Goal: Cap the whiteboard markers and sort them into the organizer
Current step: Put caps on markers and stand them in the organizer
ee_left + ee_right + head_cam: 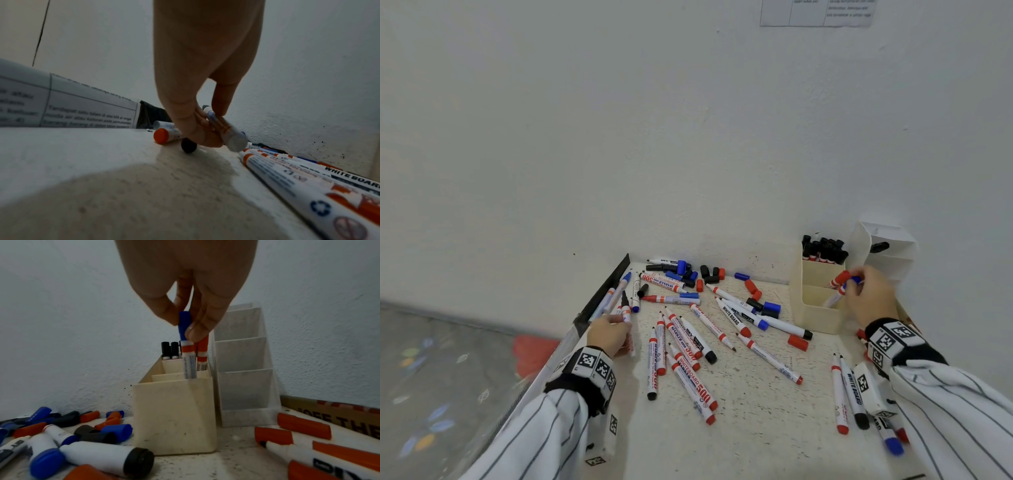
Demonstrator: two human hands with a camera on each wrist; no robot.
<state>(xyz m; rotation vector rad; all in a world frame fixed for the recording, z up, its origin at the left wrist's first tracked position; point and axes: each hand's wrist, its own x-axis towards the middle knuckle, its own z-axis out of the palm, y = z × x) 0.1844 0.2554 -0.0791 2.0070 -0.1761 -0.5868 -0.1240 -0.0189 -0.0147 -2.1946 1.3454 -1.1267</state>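
Observation:
My right hand (858, 286) pinches a blue-capped marker (188, 356) by its cap. The marker hangs upright with its lower end inside the front compartment of the cream organizer (174, 415). Red-capped markers (203, 348) stand in the middle compartment and black-capped ones (823, 250) fill the back one. At the table's left edge my left hand (616, 323) grips an uncapped dark-tipped marker (625, 310), its tip pointing away from me; the left wrist view shows the fingers (197, 128) curled round its barrel (228, 131). Several uncapped markers (688, 356) lie between the hands.
Loose blue, black and red caps (709, 274) lie along the wall. A clear tiered organizer (883, 246) stands behind the cream one. More markers (854, 394) lie under my right forearm. A dark raised edge (606, 291) borders the table on the left, with floor beyond.

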